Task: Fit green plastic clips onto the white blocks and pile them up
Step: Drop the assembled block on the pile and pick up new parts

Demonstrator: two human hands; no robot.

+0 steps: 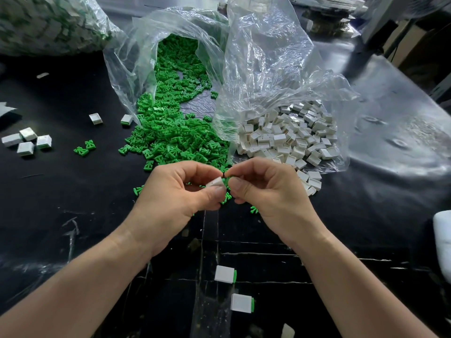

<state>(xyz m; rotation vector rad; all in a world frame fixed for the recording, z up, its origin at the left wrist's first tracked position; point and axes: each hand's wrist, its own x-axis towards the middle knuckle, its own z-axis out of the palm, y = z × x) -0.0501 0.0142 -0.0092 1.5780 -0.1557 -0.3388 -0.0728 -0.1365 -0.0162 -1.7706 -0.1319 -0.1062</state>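
Note:
My left hand (180, 189) pinches a small white block (214, 183) between thumb and fingers, just above the black table. My right hand (263, 189) pinches a green clip (226, 179) and holds it against the block's right end; most of the clip is hidden by my fingers. Behind my hands a heap of green clips (170, 132) spills from a clear bag, and a heap of white blocks (290, 137) lies in a second clear bag to the right. Two blocks with green clips fitted (224, 274) (241, 303) lie near me between my forearms.
Several fitted blocks (26, 141) sit in a cluster at the left, with two more (95, 118) (127, 119) near the clip bag. Two loose clips (84, 148) lie left of the heap. A large full bag (48, 23) stands at the back left.

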